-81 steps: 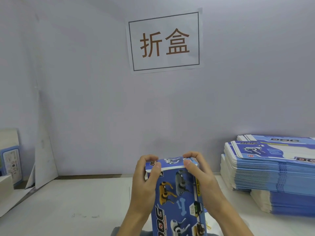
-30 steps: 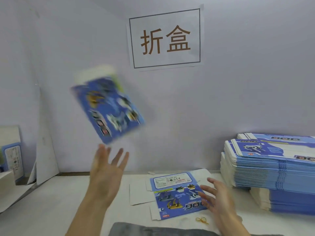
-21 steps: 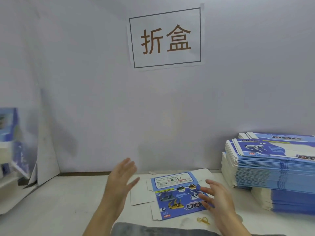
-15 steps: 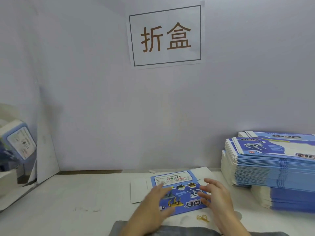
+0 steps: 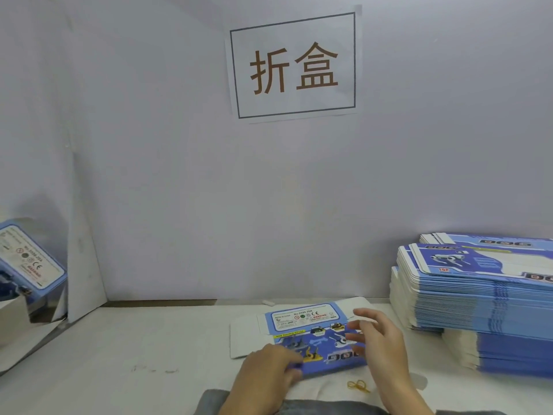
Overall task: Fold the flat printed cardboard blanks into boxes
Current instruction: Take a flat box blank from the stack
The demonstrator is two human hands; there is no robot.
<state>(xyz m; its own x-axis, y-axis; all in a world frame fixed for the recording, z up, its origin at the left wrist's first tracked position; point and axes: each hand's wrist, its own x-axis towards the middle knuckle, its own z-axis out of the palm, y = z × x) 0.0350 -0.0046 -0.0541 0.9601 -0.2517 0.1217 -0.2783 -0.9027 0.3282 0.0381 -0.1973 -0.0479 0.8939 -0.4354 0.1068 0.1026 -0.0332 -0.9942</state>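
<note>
A flat blue printed blank (image 5: 314, 333) with dog pictures lies on the white table (image 5: 149, 354) in front of me. My left hand (image 5: 269, 372) is at its near left corner and pinches the edge between fingers and thumb. My right hand (image 5: 380, 345) is over the blank's right side with its fingers spread and slightly blurred, holding nothing. A folded box (image 5: 30, 265) lies tilted at the far left, label side up. A tall stack of flat blanks (image 5: 478, 295) stands at the right.
A white wall with a paper sign (image 5: 294, 67) rises behind the table. A yellow rubber band (image 5: 357, 386) lies near the front edge beside my right wrist. Grey cloth (image 5: 299, 407) runs along the bottom. White card sheets (image 5: 83, 259) lean in the left corner.
The folded box left my left hand, flew left and landed at the far left. My left hand came down onto the flat blank's near left corner. My right hand stayed over the blank.
</note>
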